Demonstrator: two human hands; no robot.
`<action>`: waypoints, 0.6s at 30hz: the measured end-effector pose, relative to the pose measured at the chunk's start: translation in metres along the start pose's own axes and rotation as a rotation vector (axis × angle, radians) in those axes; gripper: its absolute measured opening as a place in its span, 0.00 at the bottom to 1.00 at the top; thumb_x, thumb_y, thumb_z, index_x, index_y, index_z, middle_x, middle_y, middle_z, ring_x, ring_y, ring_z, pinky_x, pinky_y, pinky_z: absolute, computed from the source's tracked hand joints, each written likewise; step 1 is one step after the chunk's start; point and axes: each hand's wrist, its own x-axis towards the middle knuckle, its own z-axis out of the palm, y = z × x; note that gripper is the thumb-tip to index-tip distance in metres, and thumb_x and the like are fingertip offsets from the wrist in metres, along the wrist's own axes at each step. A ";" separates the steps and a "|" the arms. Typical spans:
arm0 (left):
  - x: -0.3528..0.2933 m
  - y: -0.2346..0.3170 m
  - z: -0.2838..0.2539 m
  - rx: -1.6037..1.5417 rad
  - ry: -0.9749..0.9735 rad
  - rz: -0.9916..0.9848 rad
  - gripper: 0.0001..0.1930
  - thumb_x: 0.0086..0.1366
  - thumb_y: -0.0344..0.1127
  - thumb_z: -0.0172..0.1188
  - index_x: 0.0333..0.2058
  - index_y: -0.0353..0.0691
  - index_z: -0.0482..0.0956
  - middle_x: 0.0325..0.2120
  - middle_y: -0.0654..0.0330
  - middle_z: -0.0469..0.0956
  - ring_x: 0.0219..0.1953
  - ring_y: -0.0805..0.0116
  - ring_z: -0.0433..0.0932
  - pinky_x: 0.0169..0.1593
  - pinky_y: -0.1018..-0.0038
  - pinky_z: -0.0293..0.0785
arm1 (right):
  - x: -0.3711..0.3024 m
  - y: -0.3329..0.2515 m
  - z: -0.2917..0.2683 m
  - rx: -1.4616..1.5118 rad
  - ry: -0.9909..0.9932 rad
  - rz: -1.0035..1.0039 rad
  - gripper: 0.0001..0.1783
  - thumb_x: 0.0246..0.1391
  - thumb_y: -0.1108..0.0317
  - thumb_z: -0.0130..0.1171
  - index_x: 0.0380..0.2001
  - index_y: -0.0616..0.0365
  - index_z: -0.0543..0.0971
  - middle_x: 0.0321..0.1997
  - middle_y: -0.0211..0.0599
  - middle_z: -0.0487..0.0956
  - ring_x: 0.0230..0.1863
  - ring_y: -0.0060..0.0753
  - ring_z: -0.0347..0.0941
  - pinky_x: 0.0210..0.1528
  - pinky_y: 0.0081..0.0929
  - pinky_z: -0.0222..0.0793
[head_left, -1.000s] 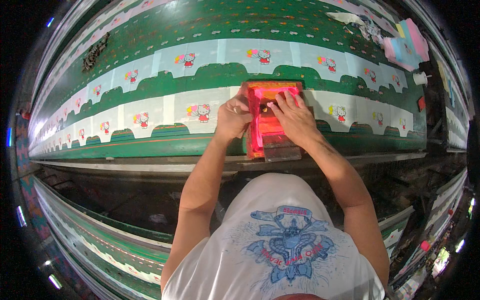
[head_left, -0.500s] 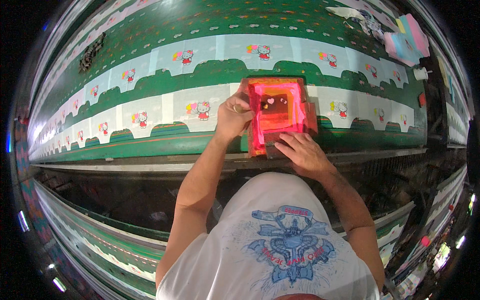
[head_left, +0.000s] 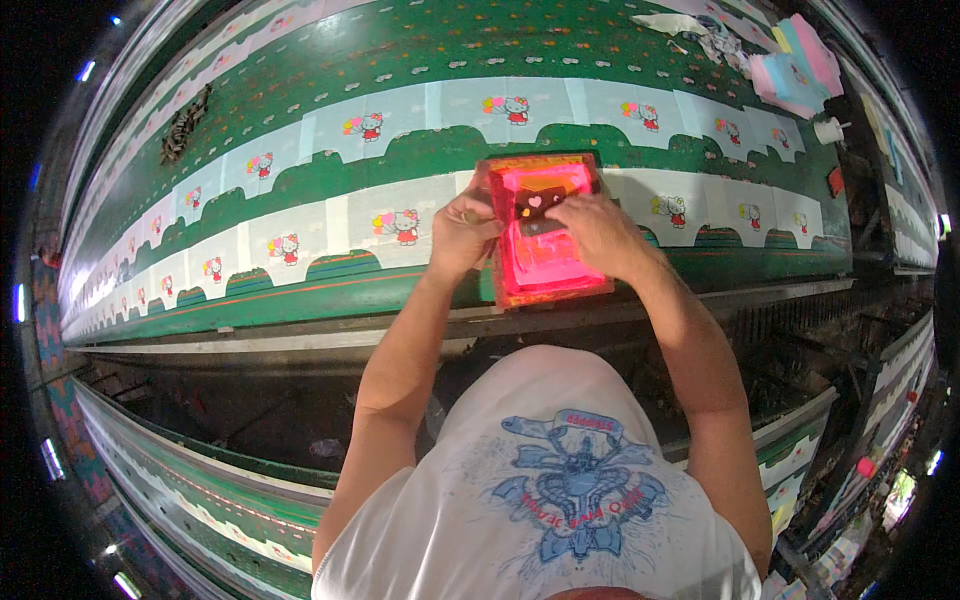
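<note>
A small screen-printing frame (head_left: 553, 298), its inside smeared with bright pink ink, lies over the nearer row of pale printed pieces. Two openings in its stencil show a heart and small marks. My left hand (head_left: 465, 232) is closed on the frame's left edge. Inside the frame, my right hand (head_left: 598, 238) has its fingers closed on a dark squeegee (head_left: 540, 224), which is largely covered by the fingers. Beside the frame lie white pieces (head_left: 350, 215) printed with a cartoon cat and balloons.
The long green table (head_left: 400, 275) carries another row of light-blue printed pieces (head_left: 420, 105) farther off. A dark coiled bundle (head_left: 186, 125) lies at far left. Stacked pastel cloths (head_left: 797, 75), a crumpled rag (head_left: 710, 38) and a white cup (head_left: 828, 130) sit at far right.
My right hand has moved the squeegee from the frame's near end up to its middle. Pink ink now covers more of the near part. My left hand stays on the frame's edge.
</note>
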 end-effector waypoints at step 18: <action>-0.001 -0.002 -0.003 0.224 0.042 -0.081 0.10 0.56 0.16 0.76 0.30 0.36 0.82 0.76 0.32 0.67 0.83 0.54 0.62 0.76 0.65 0.67 | -0.053 -0.049 0.047 -0.146 0.191 0.002 0.34 0.53 0.78 0.62 0.66 0.54 0.82 0.63 0.42 0.80 0.63 0.51 0.75 0.67 0.51 0.70</action>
